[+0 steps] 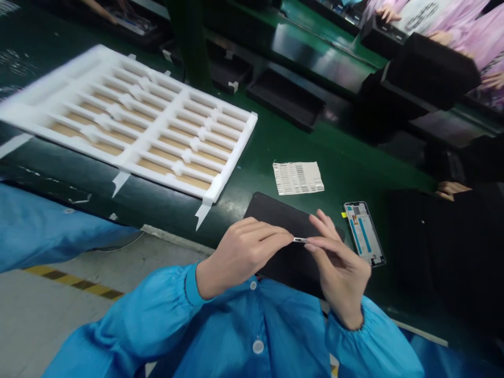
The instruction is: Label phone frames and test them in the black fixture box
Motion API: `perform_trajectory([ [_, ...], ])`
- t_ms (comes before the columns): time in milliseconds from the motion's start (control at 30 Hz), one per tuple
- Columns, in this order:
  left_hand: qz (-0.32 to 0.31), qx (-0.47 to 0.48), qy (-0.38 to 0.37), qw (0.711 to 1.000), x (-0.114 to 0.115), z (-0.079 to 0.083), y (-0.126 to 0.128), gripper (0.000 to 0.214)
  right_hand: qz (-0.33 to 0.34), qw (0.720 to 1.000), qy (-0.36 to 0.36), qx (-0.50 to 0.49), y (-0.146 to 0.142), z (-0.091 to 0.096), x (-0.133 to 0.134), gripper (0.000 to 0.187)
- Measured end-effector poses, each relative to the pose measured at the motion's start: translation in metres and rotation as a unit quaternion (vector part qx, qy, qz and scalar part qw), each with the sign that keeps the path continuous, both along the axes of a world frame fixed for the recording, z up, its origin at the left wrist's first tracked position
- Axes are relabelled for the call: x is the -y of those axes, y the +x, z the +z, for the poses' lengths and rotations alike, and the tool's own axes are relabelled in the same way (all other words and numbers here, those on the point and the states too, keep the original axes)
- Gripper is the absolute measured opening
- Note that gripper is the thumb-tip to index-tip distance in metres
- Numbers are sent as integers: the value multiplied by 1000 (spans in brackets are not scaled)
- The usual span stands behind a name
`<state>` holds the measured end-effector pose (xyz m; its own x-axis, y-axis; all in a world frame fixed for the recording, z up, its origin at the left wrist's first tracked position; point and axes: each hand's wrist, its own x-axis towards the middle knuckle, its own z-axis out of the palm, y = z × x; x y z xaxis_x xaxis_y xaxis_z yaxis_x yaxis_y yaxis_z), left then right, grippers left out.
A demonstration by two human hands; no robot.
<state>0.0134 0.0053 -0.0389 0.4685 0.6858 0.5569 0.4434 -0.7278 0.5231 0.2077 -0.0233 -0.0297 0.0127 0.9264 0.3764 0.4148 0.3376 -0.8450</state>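
Observation:
My left hand and my right hand meet in front of my chest. Between their fingertips is a small silvery strip with a dark slot in it. The left fingers pinch its left end, while the right thumb and forefinger close on its right end. The other right fingers are raised. Beneath both hands lies a black mat. To the right of my right hand rests an open phone frame with blue strips and a yellow tab. Beyond the mat is a pale sheet of small stickers.
A white foam tray with long slots, taped down, covers the left of the green table. Black trays stand farther back. Black boxes and co-workers' hands are at the upper right. A blue-sleeved person is at the left.

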Motion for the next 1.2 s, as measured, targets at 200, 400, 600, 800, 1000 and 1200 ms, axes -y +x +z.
perform_trajectory([
  [200,-5,-4,-9,1000,3,1,0,13,-44,998,-4,46,-9,-10,3,17],
  [400,-10,-6,-11,1000,2,0,-1,13,-20,997,-42,68,0,-5,4,14],
  [600,-8,0,-10,1000,2,-1,-1,12,15,993,-26,115,5,-1,4,21],
  [800,-17,-3,-15,1000,4,0,-2,13,47,905,220,361,17,-13,10,45],
  [1000,-11,-17,7,1000,5,3,1,13,22,938,156,308,15,-8,9,28],
  [1200,12,-42,55,998,9,2,8,16,24,992,-35,115,6,7,1,9],
])
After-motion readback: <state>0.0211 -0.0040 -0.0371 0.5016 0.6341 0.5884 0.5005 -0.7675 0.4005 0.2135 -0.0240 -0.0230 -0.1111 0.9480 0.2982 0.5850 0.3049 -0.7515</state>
